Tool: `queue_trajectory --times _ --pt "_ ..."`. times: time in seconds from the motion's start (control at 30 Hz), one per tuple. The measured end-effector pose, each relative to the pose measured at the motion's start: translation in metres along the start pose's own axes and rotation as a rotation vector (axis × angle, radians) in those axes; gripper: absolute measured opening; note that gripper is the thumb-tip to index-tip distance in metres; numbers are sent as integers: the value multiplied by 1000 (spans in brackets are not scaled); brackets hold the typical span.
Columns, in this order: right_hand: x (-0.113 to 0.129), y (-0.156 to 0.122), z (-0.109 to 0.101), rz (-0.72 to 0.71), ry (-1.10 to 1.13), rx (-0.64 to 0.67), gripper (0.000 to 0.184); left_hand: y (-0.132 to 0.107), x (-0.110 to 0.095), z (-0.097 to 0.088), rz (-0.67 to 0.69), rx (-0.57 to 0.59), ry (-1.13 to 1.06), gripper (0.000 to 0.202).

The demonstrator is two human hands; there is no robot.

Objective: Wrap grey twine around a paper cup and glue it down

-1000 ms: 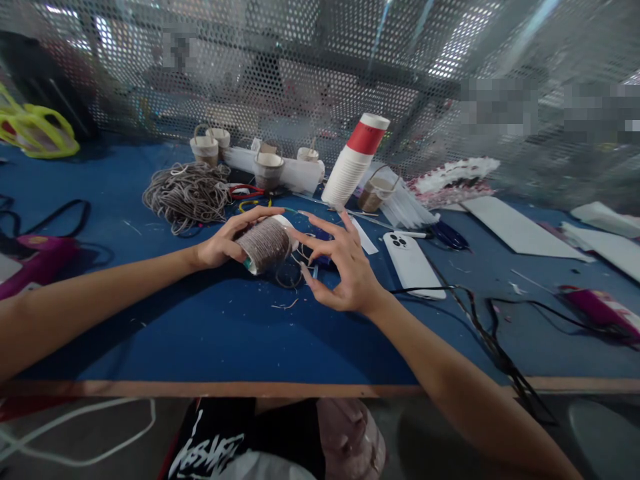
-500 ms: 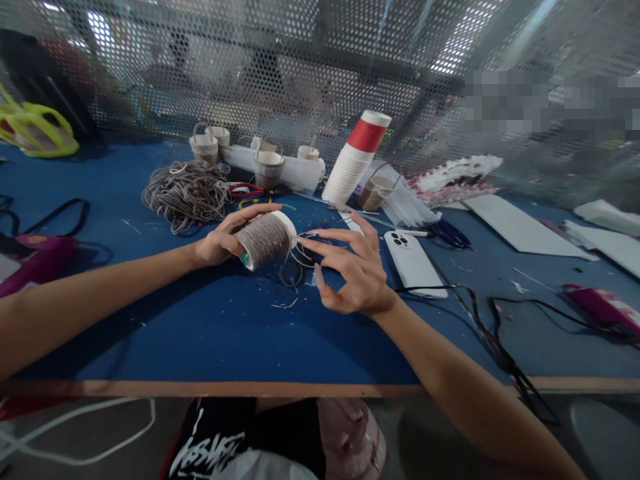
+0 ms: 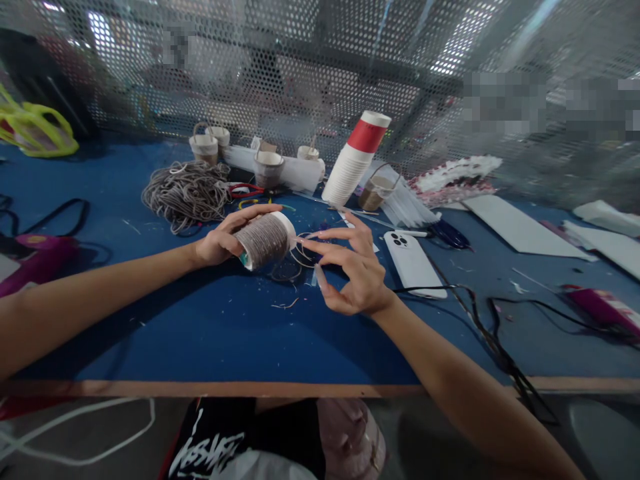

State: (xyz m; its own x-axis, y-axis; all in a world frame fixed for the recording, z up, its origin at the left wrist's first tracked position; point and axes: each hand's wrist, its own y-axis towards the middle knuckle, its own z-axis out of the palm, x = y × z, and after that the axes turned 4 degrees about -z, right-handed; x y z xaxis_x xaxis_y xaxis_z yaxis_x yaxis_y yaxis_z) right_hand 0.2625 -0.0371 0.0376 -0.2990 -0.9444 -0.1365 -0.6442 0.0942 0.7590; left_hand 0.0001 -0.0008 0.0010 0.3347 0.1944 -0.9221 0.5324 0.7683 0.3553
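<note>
A white paper cup (image 3: pixel 265 241) wound with grey-brown cord lies tilted on its side above the table, and my left hand (image 3: pixel 223 237) is closed around it. Its white rim faces right. Something teal shows at the other end, by my left fingers. My right hand (image 3: pixel 355 270) has its fingers spread, the index fingertip at or very near the rim; contact is hard to tell. Thin loops of cord (image 3: pixel 295 263) hang or lie just below the rim. Behind my left hand rests a heap of grey cord (image 3: pixel 185 193).
Small cord-wrapped cups with handles (image 3: pixel 269 170) stand along the mesh partition (image 3: pixel 310 73). A leaning stack of paper cups (image 3: pixel 353 160), red-handled pliers (image 3: pixel 250 191) and a white phone (image 3: pixel 415 263) lie around. Black cables (image 3: pixel 475 310) and magenta tools (image 3: pixel 603 307) occupy the sides.
My right hand has shifted very slightly, its fingers a little lower beside the rim. The loose cord loop below the cup has swung up a little. The cup has barely moved.
</note>
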Motion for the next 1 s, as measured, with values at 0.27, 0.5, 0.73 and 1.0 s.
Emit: queue_trajectory --times 0.27,0.5,0.73,1.0 --pt "-1 1 1 17 95 -158 24 0 5 -5 21 13 128 77" --pt "-2 3 11 38 256 -134 66 1 2 -5 -74 26 -13 82" --pt "0 -1 9 52 196 56 71 2 2 -8 -99 48 3 80" --pt "3 0 10 36 206 49 69 2 1 -9 -79 45 44 83"
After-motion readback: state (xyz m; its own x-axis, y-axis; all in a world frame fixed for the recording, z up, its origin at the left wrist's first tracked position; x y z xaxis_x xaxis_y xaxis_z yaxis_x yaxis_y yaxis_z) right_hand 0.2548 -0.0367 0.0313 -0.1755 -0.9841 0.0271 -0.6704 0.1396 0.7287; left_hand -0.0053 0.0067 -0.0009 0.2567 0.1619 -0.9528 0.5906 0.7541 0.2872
